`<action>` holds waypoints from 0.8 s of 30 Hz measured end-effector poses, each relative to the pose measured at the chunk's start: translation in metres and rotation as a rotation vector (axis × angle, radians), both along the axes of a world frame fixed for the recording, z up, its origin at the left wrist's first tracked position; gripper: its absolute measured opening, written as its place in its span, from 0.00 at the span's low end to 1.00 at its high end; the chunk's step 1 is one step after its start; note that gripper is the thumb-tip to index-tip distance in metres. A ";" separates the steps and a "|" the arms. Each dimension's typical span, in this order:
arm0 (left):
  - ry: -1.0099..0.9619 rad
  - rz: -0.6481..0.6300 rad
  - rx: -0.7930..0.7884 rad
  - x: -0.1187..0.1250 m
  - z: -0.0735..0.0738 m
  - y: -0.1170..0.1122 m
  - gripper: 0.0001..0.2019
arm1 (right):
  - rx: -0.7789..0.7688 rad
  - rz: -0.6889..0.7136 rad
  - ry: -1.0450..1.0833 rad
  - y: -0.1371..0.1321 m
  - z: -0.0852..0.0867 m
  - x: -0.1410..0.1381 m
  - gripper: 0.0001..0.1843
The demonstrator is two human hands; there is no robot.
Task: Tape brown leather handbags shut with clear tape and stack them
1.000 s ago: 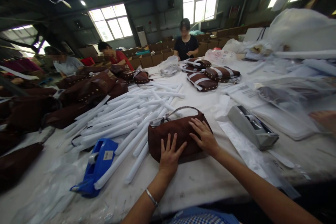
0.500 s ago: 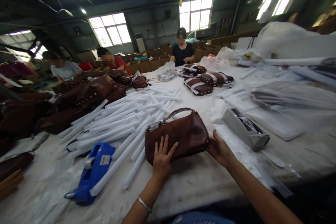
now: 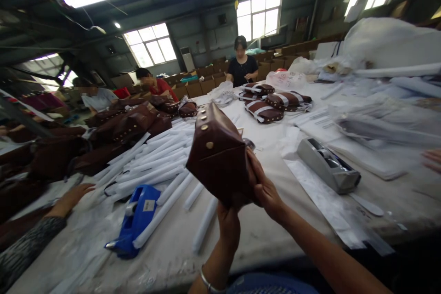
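A brown leather handbag (image 3: 223, 161) is held up off the table, turned so that one end and its row of gold studs face me. Below it, my left hand (image 3: 229, 223) grips the lower edge, its fingers largely hidden behind the bag. My right hand (image 3: 265, 188) is closed on the bag's right side. White paper rolls (image 3: 158, 156) lie heaped to the left of the bag. A blue tape dispenser (image 3: 134, 220) stands left of my hands, and a grey tape dispenser (image 3: 327, 165) stands to the right.
More brown bags (image 3: 134, 121) are piled at the left; several strapped bags (image 3: 265, 105) lie farther back. A co-worker's hand (image 3: 74, 197) reaches in at left, and another hand (image 3: 432, 158) shows at the right edge. Plastic sheets (image 3: 389, 124) cover the table's right side. A person (image 3: 242, 66) stands opposite.
The handbag has been lifted and turned from its broad side to its end. My left hand has moved from its front to underneath. The co-worker's hand at left has reached farther in.
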State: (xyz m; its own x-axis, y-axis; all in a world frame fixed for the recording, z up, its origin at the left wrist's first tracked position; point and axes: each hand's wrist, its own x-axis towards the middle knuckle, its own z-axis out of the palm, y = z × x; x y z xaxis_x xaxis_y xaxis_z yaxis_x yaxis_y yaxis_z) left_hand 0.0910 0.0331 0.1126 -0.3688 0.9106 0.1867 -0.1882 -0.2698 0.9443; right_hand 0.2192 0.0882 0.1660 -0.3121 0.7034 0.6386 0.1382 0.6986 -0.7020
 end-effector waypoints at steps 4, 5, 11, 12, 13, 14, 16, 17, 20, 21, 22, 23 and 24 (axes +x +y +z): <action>-0.223 -0.026 -0.112 0.026 -0.019 -0.010 0.26 | 0.176 -0.103 -0.353 -0.005 0.002 0.014 0.49; -0.232 -0.050 -0.163 0.028 -0.027 -0.015 0.25 | 0.179 -0.128 -0.457 -0.005 -0.008 0.015 0.47; 0.030 -0.516 -0.587 -0.002 -0.044 -0.064 0.21 | 0.258 -0.004 -0.850 -0.008 -0.071 0.016 0.44; 0.154 -0.523 -0.575 -0.013 -0.035 -0.068 0.18 | 0.281 0.004 -0.863 -0.009 -0.075 0.016 0.45; 0.320 -0.467 -0.510 -0.026 -0.023 -0.070 0.17 | 0.301 0.006 -0.867 -0.010 -0.077 0.016 0.45; 0.508 -0.360 -0.397 -0.040 -0.009 -0.068 0.16 | 0.323 0.008 -0.866 -0.010 -0.079 0.016 0.44; 0.938 -0.112 -0.089 -0.067 0.019 -0.054 0.13 | 0.370 0.008 -0.856 -0.012 -0.082 0.015 0.41; 1.167 -0.101 0.036 -0.079 0.029 -0.044 0.16 | 0.391 0.011 -0.849 -0.012 -0.084 0.014 0.40; 1.698 -0.217 0.234 -0.107 0.035 -0.015 0.30 | 0.441 0.053 -0.824 -0.013 -0.090 0.015 0.37; 1.793 -0.238 0.266 -0.112 0.029 -0.009 0.31 | 0.454 0.080 -0.818 -0.013 -0.091 0.017 0.36; 1.841 -0.231 0.293 -0.115 0.021 -0.005 0.30 | 0.463 0.111 -0.812 -0.012 -0.092 0.020 0.35; 1.851 -0.206 0.321 -0.115 0.011 -0.004 0.30 | 0.467 0.145 -0.806 -0.010 -0.091 0.025 0.35; 1.831 -0.175 0.345 -0.114 0.002 -0.005 0.29 | 0.466 0.183 -0.799 -0.008 -0.090 0.032 0.35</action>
State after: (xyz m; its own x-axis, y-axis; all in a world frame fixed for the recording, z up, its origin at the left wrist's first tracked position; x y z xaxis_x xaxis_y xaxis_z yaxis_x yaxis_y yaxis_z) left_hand -0.0231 0.0277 0.1144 0.5575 0.7520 0.3516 0.8217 -0.5603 -0.1046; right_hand 0.2511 0.0802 0.0765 -0.8595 0.3272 0.3926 0.3178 0.9438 -0.0910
